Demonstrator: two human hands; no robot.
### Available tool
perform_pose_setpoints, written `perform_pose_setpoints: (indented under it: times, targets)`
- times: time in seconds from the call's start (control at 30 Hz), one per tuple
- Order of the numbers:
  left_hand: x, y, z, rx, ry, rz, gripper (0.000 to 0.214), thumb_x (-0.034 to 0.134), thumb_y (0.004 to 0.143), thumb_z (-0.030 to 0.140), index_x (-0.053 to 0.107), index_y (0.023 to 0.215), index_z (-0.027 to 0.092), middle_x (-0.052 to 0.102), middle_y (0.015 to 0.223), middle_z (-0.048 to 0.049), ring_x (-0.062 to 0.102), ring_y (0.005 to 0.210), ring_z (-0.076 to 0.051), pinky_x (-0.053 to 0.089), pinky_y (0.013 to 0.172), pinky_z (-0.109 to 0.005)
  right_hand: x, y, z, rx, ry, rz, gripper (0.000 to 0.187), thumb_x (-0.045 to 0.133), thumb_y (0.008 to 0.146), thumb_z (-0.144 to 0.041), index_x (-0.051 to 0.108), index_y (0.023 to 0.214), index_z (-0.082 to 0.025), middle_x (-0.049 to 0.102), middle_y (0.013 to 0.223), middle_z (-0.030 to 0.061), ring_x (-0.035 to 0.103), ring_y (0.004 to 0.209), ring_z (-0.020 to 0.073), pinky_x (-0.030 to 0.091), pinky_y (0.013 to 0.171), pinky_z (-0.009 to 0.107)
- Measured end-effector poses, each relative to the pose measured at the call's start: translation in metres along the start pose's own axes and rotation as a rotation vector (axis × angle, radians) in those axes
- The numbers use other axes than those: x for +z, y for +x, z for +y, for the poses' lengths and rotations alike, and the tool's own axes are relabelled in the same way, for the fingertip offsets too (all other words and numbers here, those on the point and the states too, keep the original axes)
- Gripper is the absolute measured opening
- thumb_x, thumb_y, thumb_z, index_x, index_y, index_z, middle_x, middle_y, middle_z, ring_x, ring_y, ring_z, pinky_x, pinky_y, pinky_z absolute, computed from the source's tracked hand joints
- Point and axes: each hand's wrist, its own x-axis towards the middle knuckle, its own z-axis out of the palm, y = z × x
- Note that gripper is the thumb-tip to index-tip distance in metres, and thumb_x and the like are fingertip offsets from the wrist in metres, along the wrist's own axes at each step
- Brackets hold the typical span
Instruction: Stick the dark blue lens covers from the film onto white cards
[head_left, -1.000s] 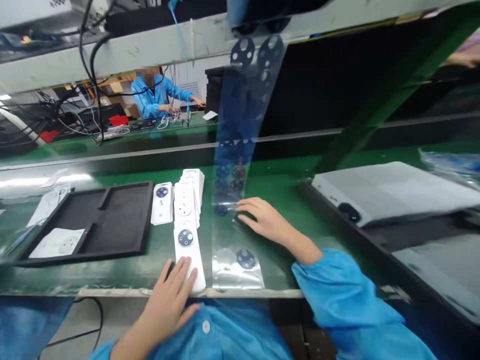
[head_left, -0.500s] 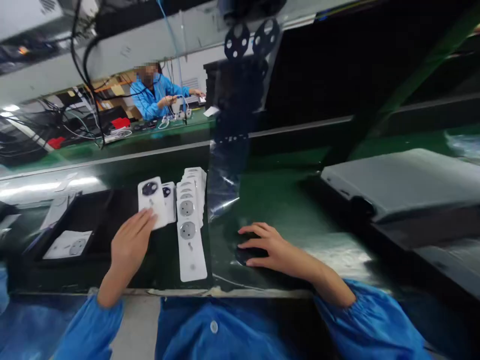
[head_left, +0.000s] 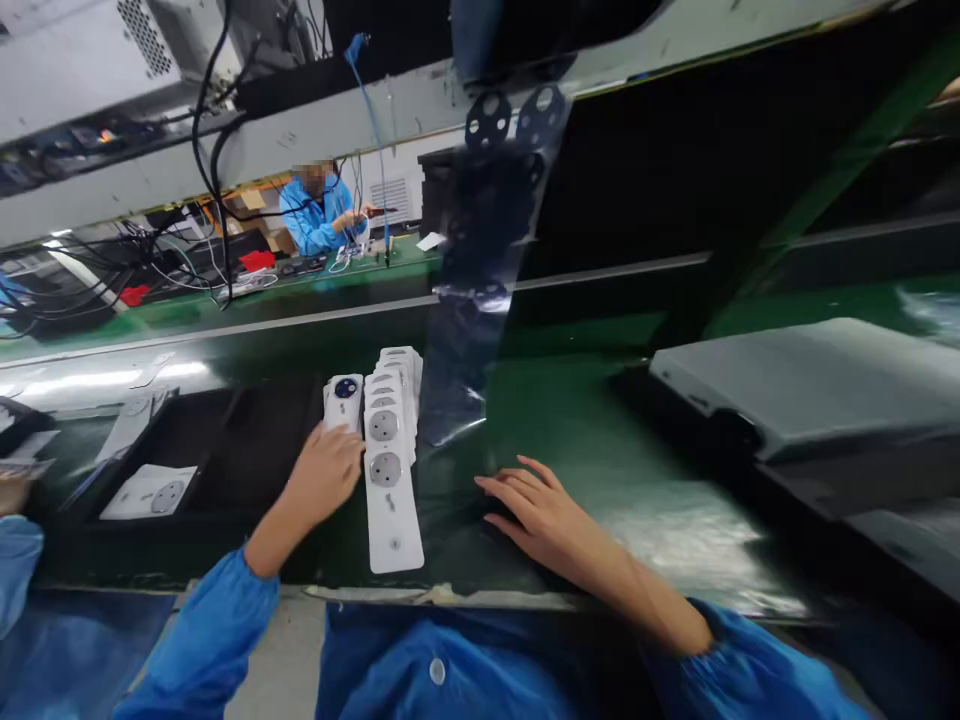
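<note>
Head view, looking down at the green belt [head_left: 600, 420]: your left hand [head_left: 326, 478] reaches forward from the blue sleeve, wrist roughly straight, palm down. Its fingers lie close together on the near end of the single white plate [head_left: 343, 395], which lies flat just left of the row of white plates [head_left: 391, 470], touching it or nearly so. You can't tell whether the thumb hooks under the plate's edge or the hand only rests on top, because the hand covers that end. The plate's far end shows a dark round sticker. Your right hand [head_left: 536, 512] is well apart from the left, on the other side of the row. It is palm down and low over the belt, fingers spread and pointing left, fingertips near the lower end of the clear film strip [head_left: 459, 405]. Contact with the film is hard to judge, since the film almost vanishes against the dark belt there. The strip runs up to the top of frame, where two dark discs [head_left: 487, 122] show on it; anything lower on it is lost in glare and blur. Left of the plates sits the black tray [head_left: 247, 440], dim, with one more white plate [head_left: 150, 495] in its near-left pocket. A grey box [head_left: 810, 385] lies to the right, edges smeared. Someone else's hand [head_left: 9, 492] is cut off at the left edge, and a co-worker [head_left: 319, 212] sits far back.
</note>
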Motion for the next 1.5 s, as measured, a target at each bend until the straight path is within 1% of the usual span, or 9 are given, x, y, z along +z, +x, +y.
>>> perform_pose_setpoints:
  times: [0.1, 0.23, 0.47, 0.57, 0.7, 0.9, 1.03, 1.2, 1.5]
  targets:
    - [0.006, -0.004, 0.052, 0.148, -0.066, 0.034, 0.031, 0.044, 0.098, 0.024, 0.069, 0.116, 0.02, 0.071, 0.122, -0.0073, 0.061, 0.123, -0.022, 0.038, 0.117, -0.046, 0.001, 0.001, 0.002, -0.031, -0.012, 0.013, 0.016, 0.058, 0.097, -0.015, 0.064, 0.112, -0.017, 0.074, 0.105, 0.0097, 0.067, 0.113, 0.028, 0.045, 0.11, 0.057]
    - [0.021, -0.005, 0.102, 0.342, -0.152, 0.142, 0.033, 0.051, 0.096, 0.03, 0.065, 0.122, 0.014, 0.067, 0.125, -0.0136, 0.059, 0.123, -0.026, 0.045, 0.109, -0.046, 0.002, -0.001, 0.003, -0.003, 0.039, -0.039, 0.015, 0.053, 0.099, -0.013, 0.065, 0.103, -0.02, 0.075, 0.11, 0.0087, 0.063, 0.124, 0.0297, 0.045, 0.112, 0.056]
    - [0.043, -0.003, 0.118, 0.387, -0.176, 0.013, 0.044, 0.051, 0.097, 0.038, 0.057, 0.131, 0.01, 0.057, 0.136, -0.0186, 0.052, 0.128, -0.033, 0.043, 0.107, -0.05, -0.065, 0.006, 0.0, 0.339, 0.458, -0.33, 0.033, 0.069, 0.09, -0.051, 0.064, 0.071, -0.023, 0.064, 0.138, 0.0103, 0.044, 0.142, 0.0375, 0.046, 0.109, 0.054]
    - [0.042, -0.003, 0.115, 0.38, -0.252, 0.026, 0.046, 0.048, 0.098, 0.04, 0.056, 0.131, 0.009, 0.056, 0.136, -0.0204, 0.051, 0.129, -0.034, 0.041, 0.109, -0.05, -0.088, 0.039, -0.003, 0.402, 0.776, -0.219, 0.05, 0.065, 0.081, -0.074, 0.07, 0.07, -0.025, 0.063, 0.137, 0.0112, 0.054, 0.13, 0.0383, 0.051, 0.101, 0.051]
    - [0.034, -0.009, 0.112, 0.4, -0.204, 0.129, 0.05, 0.045, 0.099, 0.041, 0.055, 0.131, 0.004, 0.058, 0.128, -0.0225, 0.053, 0.127, -0.038, 0.041, 0.108, -0.052, -0.048, 0.104, -0.019, 0.623, 1.161, -0.013, 0.04, 0.08, 0.073, -0.063, 0.074, 0.082, -0.025, 0.071, 0.101, 0.0094, 0.068, 0.084, 0.0252, 0.058, 0.075, 0.041]
    - [0.027, -0.04, 0.114, 0.259, 0.015, -0.005, 0.089, 0.033, 0.092, 0.078, 0.053, 0.136, 0.003, 0.059, 0.129, -0.0291, 0.054, 0.126, -0.049, 0.037, 0.102, -0.066, 0.04, 0.138, -0.043, 0.944, 1.403, -0.147, 0.043, 0.088, 0.068, -0.042, 0.068, 0.098, -0.018, 0.064, 0.065, -0.0025, 0.055, 0.057, 0.0102, 0.047, 0.057, 0.023]
    - [0.032, -0.05, 0.116, 0.275, 0.03, -0.052, 0.09, 0.044, 0.089, 0.077, 0.048, 0.143, 0.005, 0.052, 0.141, -0.0315, 0.049, 0.131, -0.051, 0.034, 0.104, -0.066, 0.049, 0.127, -0.05, 1.028, 1.311, -0.129, 0.071, 0.088, 0.069, -0.041, 0.055, 0.128, -0.02, 0.067, 0.065, -0.0041, 0.054, 0.052, 0.0113, 0.041, 0.048, 0.021]
    - [0.04, -0.048, 0.114, 0.274, 0.022, 0.019, 0.057, 0.049, 0.096, 0.037, 0.046, 0.143, 0.004, 0.054, 0.14, -0.0302, 0.057, 0.127, -0.043, 0.03, 0.11, -0.063, 0.054, 0.119, -0.062, 1.054, 1.099, 0.023, 0.045, 0.083, 0.073, -0.049, 0.062, 0.101, -0.02, 0.069, 0.068, 0.0002, 0.061, 0.059, 0.0153, 0.048, 0.052, 0.025]
    - [0.039, -0.046, 0.114, 0.246, -0.018, 0.079, 0.047, 0.051, 0.096, 0.032, 0.044, 0.137, 0.01, 0.065, 0.125, -0.0281, 0.062, 0.122, -0.04, 0.035, 0.111, -0.06, 0.05, 0.112, -0.064, 1.013, 1.012, 0.026, 0.038, 0.078, 0.081, -0.043, 0.062, 0.107, -0.022, 0.062, 0.062, -0.0043, 0.054, 0.052, 0.0125, 0.048, 0.053, 0.026]
